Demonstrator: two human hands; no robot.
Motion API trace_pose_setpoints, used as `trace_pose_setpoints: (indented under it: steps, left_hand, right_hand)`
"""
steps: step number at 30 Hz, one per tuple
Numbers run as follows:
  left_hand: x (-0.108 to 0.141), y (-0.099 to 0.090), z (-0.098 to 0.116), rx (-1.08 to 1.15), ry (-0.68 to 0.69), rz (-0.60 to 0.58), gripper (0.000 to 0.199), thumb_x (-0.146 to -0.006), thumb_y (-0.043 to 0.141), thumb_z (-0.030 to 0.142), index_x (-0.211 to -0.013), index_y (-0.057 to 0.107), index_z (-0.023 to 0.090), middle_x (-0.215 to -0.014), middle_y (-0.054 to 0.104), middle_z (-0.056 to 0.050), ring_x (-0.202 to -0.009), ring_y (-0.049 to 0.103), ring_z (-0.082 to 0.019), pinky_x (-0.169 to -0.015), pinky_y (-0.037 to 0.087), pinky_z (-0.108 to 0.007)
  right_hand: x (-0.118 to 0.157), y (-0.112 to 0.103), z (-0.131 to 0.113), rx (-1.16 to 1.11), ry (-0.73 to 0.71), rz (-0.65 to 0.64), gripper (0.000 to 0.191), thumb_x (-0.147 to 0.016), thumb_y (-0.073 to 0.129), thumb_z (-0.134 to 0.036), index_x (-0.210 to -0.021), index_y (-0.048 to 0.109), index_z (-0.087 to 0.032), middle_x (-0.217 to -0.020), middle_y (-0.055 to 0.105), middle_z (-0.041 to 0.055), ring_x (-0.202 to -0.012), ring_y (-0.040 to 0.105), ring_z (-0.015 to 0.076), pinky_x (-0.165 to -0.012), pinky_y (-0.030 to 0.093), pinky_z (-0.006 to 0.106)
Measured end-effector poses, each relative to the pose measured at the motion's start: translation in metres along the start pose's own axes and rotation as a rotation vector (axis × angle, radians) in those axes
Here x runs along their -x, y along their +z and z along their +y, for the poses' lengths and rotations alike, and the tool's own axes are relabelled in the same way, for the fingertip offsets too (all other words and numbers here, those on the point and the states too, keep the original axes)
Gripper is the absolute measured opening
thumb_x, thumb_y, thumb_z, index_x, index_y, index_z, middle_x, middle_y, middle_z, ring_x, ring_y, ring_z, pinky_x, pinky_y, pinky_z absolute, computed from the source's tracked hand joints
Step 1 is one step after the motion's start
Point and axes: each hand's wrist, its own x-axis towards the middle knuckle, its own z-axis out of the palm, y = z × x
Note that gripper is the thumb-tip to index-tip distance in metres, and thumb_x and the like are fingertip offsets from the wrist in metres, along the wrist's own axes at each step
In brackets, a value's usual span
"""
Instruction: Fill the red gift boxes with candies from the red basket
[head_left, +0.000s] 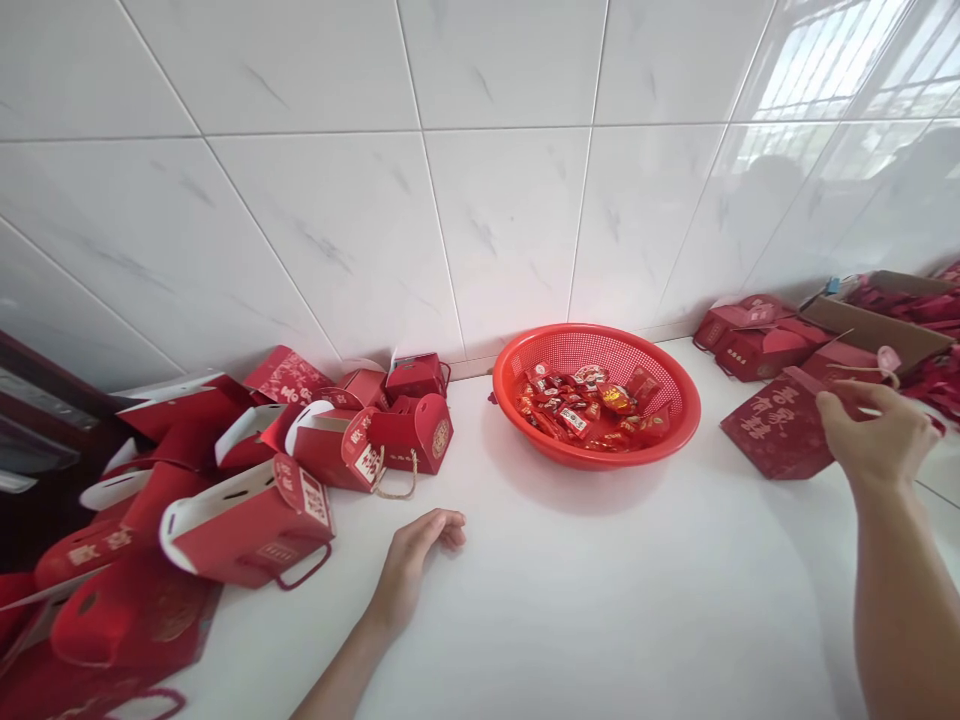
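My right hand (885,430) is closed on the top edge of a dark red candy box (780,425) with gold characters, at the right end of the white surface. Tilted, that box is next to other closed red boxes. My left hand (421,552) lies on the white surface with its fingers loosely curled together and nothing visible in them. Between the hands and farther back stands a red plastic basket (682,400) holding red-wrapped candies (574,410). Nearest to my left hand is a red box with a rope handle (420,435).
Many open red gift boxes (247,525) crowd the left side. At the far right, closed boxes (765,335) sit beside a cardboard carton (877,325) of dark red items. A white tiled wall (510,220) rises behind the white surface (570,600).
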Motion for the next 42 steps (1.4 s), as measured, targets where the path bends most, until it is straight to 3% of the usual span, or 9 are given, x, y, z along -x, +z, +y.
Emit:
trace_pose_setpoints:
  steps: [3, 6, 11, 12, 15, 21, 31, 35, 42]
  left_hand:
    - [0.000, 0.000, 0.001, -0.009, -0.009, 0.004, 0.043, -0.086, 0.058, 0.056, -0.081, 0.075, 0.017, -0.073, 0.070, -0.007, -0.074, 0.060, -0.023, -0.077, 0.049, -0.036]
    - [0.001, 0.001, 0.003, -0.013, -0.010, 0.005, 0.043, -0.085, 0.059, 0.056, -0.080, 0.075, 0.017, -0.073, 0.070, -0.008, -0.073, 0.061, -0.023, -0.077, 0.050, -0.036]
    - [0.001, 0.002, 0.003, -0.012, -0.004, 0.004, 0.042, -0.085, 0.061, 0.056, -0.080, 0.076, 0.017, -0.073, 0.070, -0.008, -0.073, 0.061, -0.023, -0.077, 0.051, -0.036]
    - [0.001, 0.002, 0.002, -0.008, -0.003, 0.005, 0.042, -0.085, 0.061, 0.056, -0.080, 0.076, 0.017, -0.073, 0.070, -0.008, -0.073, 0.061, -0.023, -0.077, 0.051, -0.036]
    - [0.000, 0.001, 0.000, 0.008, 0.000, 0.007, 0.043, -0.085, 0.062, 0.057, -0.080, 0.076, 0.017, -0.073, 0.069, -0.008, -0.072, 0.060, -0.023, -0.075, 0.051, -0.036]
    - [0.000, 0.001, -0.002, 0.014, -0.025, -0.006, 0.044, -0.084, 0.063, 0.059, -0.080, 0.076, 0.017, -0.074, 0.068, -0.008, -0.074, 0.059, -0.023, -0.076, 0.050, -0.036]
    - [0.002, 0.001, -0.001, 0.020, -0.038, -0.015, 0.044, -0.084, 0.064, 0.059, -0.080, 0.076, 0.017, -0.074, 0.067, -0.007, -0.074, 0.058, -0.023, -0.077, 0.048, -0.035]
    - [0.002, 0.001, -0.001, 0.009, -0.026, -0.010, 0.044, -0.085, 0.063, 0.058, -0.079, 0.076, 0.017, -0.073, 0.068, -0.008, -0.074, 0.059, -0.023, -0.077, 0.048, -0.036]
    - [0.002, 0.002, -0.001, 0.029, -0.038, 0.000, 0.043, -0.084, 0.065, 0.058, -0.080, 0.077, 0.016, -0.072, 0.069, -0.009, -0.073, 0.059, -0.023, -0.076, 0.049, -0.036]
  right_hand:
    - [-0.009, -0.009, -0.039, -0.140, 0.116, 0.056, 0.015, -0.064, 0.062, -0.022, -0.077, 0.070, -0.022, -0.083, 0.073, 0.0124, -0.095, 0.067, 0.0333, -0.095, 0.046, 0.051]
    - [-0.015, -0.014, -0.095, -0.300, -0.005, -0.026, 0.018, -0.073, 0.058, -0.025, -0.083, 0.071, -0.019, -0.088, 0.074, 0.0143, -0.090, 0.068, 0.0296, -0.090, 0.051, 0.046]
    - [-0.020, 0.013, -0.199, -0.375, -0.289, -0.525, 0.023, -0.084, 0.054, -0.021, -0.096, 0.073, -0.014, -0.096, 0.076, 0.0118, -0.088, 0.070, 0.0222, -0.086, 0.054, 0.035]
    - [-0.019, 0.023, -0.217, -0.302, -0.384, -0.708, 0.026, -0.088, 0.049, -0.019, -0.101, 0.072, -0.013, -0.102, 0.076, 0.0124, -0.093, 0.070, 0.0218, -0.087, 0.053, 0.034]
    - [-0.008, 0.050, -0.256, -0.259, -0.514, -0.964, 0.019, -0.084, 0.055, -0.012, -0.089, 0.074, -0.013, -0.092, 0.077, 0.0086, -0.084, 0.070, 0.0181, -0.075, 0.052, 0.026]
    - [0.041, 0.067, -0.286, -0.160, -0.734, -1.217, 0.017, -0.082, 0.064, -0.014, -0.095, 0.074, -0.017, -0.092, 0.076, 0.0080, -0.084, 0.070, 0.0225, -0.069, 0.050, 0.027]
    - [0.108, 0.054, -0.331, -0.248, -1.054, -1.345, 0.041, -0.089, 0.067, -0.037, -0.123, 0.062, -0.013, -0.127, 0.065, 0.0197, -0.110, 0.066, 0.0331, -0.083, 0.052, 0.036]
    - [0.120, 0.051, -0.336, -0.338, -1.122, -1.376, 0.049, -0.095, 0.064, -0.034, -0.139, 0.054, -0.015, -0.129, 0.067, 0.0163, -0.112, 0.066, 0.0270, -0.086, 0.050, 0.030]
    - [0.111, 0.054, -0.345, -0.308, -1.122, -1.382, 0.035, -0.092, 0.062, -0.020, -0.126, 0.063, -0.016, -0.121, 0.071, 0.0145, -0.103, 0.069, 0.0267, -0.077, 0.049, 0.028]
